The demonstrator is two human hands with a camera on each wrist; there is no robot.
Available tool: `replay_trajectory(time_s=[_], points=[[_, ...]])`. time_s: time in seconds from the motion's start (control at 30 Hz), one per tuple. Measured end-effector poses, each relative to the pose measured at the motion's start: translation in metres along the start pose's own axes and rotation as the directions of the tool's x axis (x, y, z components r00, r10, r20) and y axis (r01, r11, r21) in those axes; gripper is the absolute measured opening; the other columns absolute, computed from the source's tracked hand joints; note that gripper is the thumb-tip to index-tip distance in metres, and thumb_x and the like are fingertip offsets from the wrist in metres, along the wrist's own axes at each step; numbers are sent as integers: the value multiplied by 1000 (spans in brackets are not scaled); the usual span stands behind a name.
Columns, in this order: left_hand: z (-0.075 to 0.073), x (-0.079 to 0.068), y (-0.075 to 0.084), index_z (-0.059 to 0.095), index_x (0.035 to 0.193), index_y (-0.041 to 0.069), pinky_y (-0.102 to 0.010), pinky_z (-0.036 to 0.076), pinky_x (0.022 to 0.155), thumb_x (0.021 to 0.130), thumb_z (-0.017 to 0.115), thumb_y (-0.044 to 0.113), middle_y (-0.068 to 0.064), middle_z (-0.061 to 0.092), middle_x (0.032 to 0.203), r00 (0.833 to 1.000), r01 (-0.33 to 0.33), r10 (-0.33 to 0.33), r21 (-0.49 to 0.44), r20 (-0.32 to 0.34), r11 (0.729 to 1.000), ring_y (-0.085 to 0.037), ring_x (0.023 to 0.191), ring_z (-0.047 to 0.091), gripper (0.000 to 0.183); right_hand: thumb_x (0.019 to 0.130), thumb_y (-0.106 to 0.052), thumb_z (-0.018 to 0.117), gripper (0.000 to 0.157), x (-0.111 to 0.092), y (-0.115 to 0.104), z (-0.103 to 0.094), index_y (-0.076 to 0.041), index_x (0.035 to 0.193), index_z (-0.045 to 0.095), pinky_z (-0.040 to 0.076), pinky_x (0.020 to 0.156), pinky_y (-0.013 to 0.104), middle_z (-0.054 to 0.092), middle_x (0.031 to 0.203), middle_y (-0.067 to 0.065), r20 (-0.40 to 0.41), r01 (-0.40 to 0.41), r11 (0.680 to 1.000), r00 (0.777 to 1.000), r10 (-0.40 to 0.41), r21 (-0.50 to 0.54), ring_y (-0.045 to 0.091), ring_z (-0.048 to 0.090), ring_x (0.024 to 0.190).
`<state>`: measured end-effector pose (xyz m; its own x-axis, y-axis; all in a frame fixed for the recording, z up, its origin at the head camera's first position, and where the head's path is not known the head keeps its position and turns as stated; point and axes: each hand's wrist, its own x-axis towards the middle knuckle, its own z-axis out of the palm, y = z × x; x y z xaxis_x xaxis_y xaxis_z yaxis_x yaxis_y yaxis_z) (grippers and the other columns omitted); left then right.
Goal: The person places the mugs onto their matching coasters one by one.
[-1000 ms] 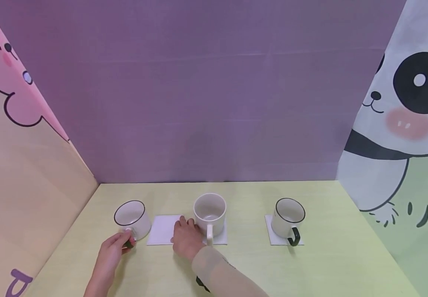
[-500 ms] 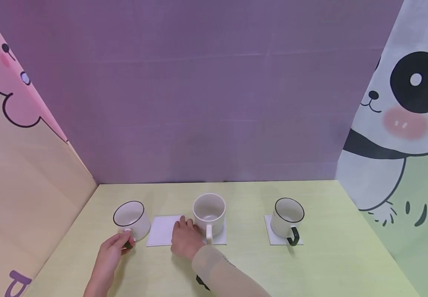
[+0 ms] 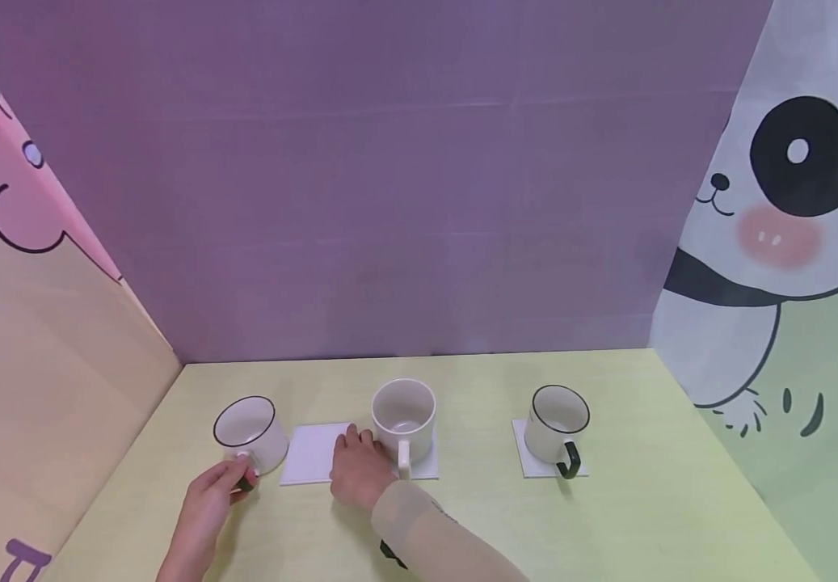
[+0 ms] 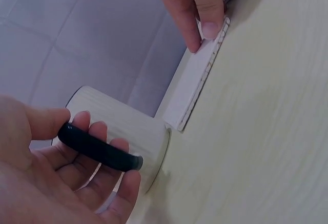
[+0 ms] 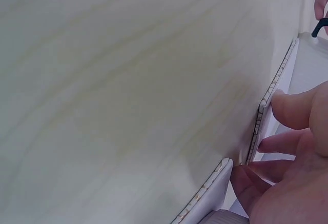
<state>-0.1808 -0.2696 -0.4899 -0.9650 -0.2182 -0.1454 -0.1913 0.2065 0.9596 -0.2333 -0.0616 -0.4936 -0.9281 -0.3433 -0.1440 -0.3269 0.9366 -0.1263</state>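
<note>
In the head view, my left hand (image 3: 211, 495) grips the handle of a white mug with a dark rim (image 3: 253, 436). The left wrist view shows my fingers curled around its black handle (image 4: 97, 149). To the right, my right hand (image 3: 364, 470) holds a white square coaster (image 3: 311, 454) by its right end. In the right wrist view, the thumb lies at the coaster's edge (image 5: 279, 75) and the other fingers curl at its end. Beside that hand, an all-white mug (image 3: 406, 420) stands on another coaster (image 3: 429, 465).
A third mug (image 3: 557, 424), white with a black handle, stands on its own coaster (image 3: 528, 465) farther right on the pale table (image 3: 651, 501). A purple backdrop (image 3: 404, 202) rises behind. Printed side panels flank the table, with a panda (image 3: 775, 242) at right.
The head view has shifted slightly, moving the whole scene a little left. Both hands keep their places on the mug handle and coaster.
</note>
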Motion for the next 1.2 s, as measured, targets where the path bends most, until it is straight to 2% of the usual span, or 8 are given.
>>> replay_trajectory(time_s=[0.2,0.4,0.63,0.77,1.0,1.2], points=[[1,0,3,65,90,-4,-27,47,80,110,44,25,2,60,84,1000,-20,20,-30,-21,999,-10,86,55,41,102,-37,57,60,2,0,3,-14,155,42,37,114,36,34,162,4,0,2,1000,1000,-2,5,22,37,141],[5,1,10,66,89,1,-28,46,80,110,45,24,3,59,80,999,3,-8,-121,-45,993,-10,83,56,37,101,-37,58,60,0,2,2,-12,154,44,39,112,36,37,160,5,-25,13,1000,1000,-13,-9,23,40,138],[8,1,16,67,88,5,-29,44,80,110,45,24,5,60,78,997,4,-18,-181,-73,983,-10,82,56,36,101,-37,58,60,0,2,5,-11,153,44,40,111,37,38,160,6,-34,19,1000,999,-19,-7,23,40,137],[9,1,21,67,91,4,-29,45,81,110,45,24,5,61,79,997,-1,-14,-183,-82,983,-11,84,56,35,101,-37,58,59,0,1,5,-11,153,45,40,111,36,39,160,7,-34,20,1000,999,-20,-9,24,40,136],[13,0,28,68,89,8,-29,45,82,109,46,22,6,62,79,999,-5,-6,-195,-54,981,-9,83,58,33,101,-37,59,59,-3,1,0,-11,152,46,39,111,36,39,159,7,-33,20,1000,999,-20,-10,24,40,137],[17,1,30,68,93,5,-28,46,82,110,45,20,5,62,81,999,-2,-6,-183,-41,983,-10,84,59,33,101,-38,59,59,-3,0,0,-11,152,46,39,111,36,39,160,6,-35,18,1000,999,-18,-12,24,40,137]])
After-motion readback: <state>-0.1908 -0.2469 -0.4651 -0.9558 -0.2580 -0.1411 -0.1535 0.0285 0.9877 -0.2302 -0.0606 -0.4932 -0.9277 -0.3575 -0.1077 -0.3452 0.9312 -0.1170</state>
